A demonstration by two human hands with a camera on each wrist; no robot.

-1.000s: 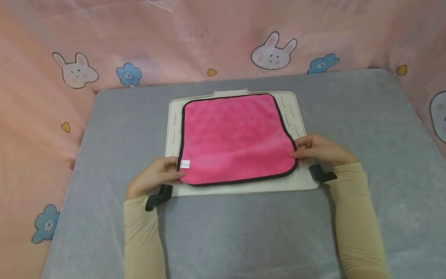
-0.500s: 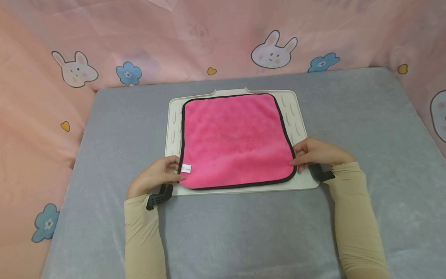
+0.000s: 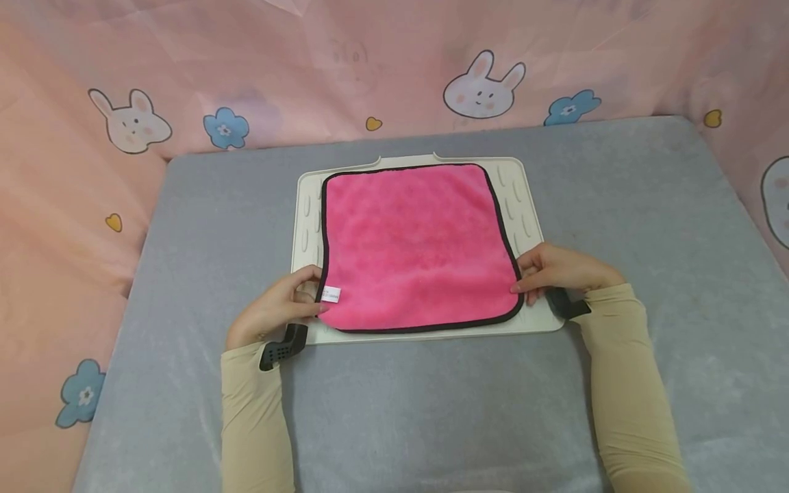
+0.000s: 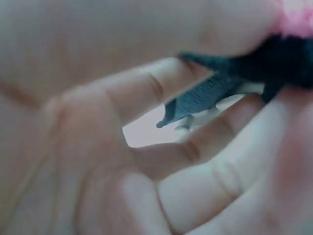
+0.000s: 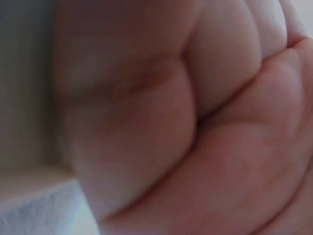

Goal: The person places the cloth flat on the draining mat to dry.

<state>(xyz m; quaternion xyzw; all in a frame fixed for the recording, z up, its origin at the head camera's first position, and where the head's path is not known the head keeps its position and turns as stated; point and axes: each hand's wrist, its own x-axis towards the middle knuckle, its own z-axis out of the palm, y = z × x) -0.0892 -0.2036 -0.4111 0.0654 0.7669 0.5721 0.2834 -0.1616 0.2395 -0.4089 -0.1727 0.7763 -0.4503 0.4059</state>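
Note:
A pink towel (image 3: 416, 246) with black edging lies spread over a white ribbed tray (image 3: 305, 236). At its near left corner, beside a small white label (image 3: 331, 294), my left hand (image 3: 277, 308) pinches the edge between thumb and fingers. The left wrist view shows the black edging (image 4: 274, 61) at those fingers, with a bit of pink pile above. My right hand (image 3: 564, 269) pinches the right edge close to the near right corner. In the right wrist view its curled fingers (image 5: 132, 142) fill most of the picture, and the towel is hidden there.
The tray stands on a table with a grey cloth (image 3: 431, 411). Behind and to the sides hangs a pink curtain (image 3: 283, 75) printed with rabbits and flowers. A dark wrist mount (image 3: 285, 348) sits below my left hand, another (image 3: 567, 306) below the right.
My right hand has drawn the towel's near right part slightly towards me, and the wrinkle near the front looks flatter. My left hand keeps its corner, its index finger raised a little.

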